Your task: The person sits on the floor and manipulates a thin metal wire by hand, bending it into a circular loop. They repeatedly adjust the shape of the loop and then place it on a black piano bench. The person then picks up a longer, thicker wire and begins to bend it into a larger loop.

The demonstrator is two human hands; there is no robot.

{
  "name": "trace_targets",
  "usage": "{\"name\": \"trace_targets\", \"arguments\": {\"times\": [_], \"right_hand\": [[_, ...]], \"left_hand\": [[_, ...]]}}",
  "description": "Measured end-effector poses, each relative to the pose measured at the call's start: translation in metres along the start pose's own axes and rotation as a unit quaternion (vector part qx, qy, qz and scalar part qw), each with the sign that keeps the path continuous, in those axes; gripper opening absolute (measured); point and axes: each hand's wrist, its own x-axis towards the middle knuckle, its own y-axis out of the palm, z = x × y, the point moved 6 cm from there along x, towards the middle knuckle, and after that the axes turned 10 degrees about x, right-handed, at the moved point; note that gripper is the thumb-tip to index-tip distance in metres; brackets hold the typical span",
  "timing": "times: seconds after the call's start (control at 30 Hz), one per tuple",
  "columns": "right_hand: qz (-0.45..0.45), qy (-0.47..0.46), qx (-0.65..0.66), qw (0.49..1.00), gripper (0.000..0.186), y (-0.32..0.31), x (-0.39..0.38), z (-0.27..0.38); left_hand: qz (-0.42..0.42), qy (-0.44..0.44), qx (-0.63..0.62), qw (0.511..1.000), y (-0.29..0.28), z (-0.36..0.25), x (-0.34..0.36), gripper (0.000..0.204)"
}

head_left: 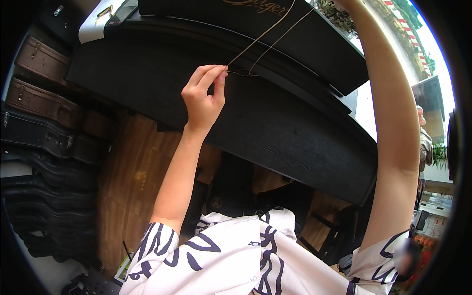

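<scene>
A thin tan cord (pixel 263 35) runs across in front of a black upright piano (pixel 172 64). My left hand (pixel 204 93) is closed in a pinch on the cord, thumb against fingertips, above the piano's closed lid. From there one strand slants up to the right and leaves the picture at the top edge. A second strand (pixel 282 37) dips in a slack bend by my left fingertips and rises toward my right hand (pixel 346 4). Only part of that hand shows at the top edge, arm stretched far forward; its fingers are cut off.
Dark instrument cases (pixel 42 96) are stacked at the left, brown ones above black ones. White paper (pixel 96 24) and a dark flat item lie on the piano's far left. Dried flowers (pixel 339 17) stand near my right hand. Below the piano are wooden flooring (pixel 132 172) and dark furniture legs.
</scene>
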Motion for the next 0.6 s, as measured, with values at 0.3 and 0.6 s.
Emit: {"name": "trace_targets", "arguments": {"times": [0.3, 0.6], "right_hand": [[-0.078, 0.034, 0.013, 0.996, 0.022, -0.005, -0.084, 0.055], [-0.314, -0.058, 0.058, 0.946, 0.01, 0.06, -0.233, 0.046]], "left_hand": [[0.043, 0.052, 0.045, 0.997, 0.019, -0.012, -0.011, 0.01], [-0.052, 0.1, 0.094, 0.989, 0.007, -0.021, 0.0, 0.014]]}}
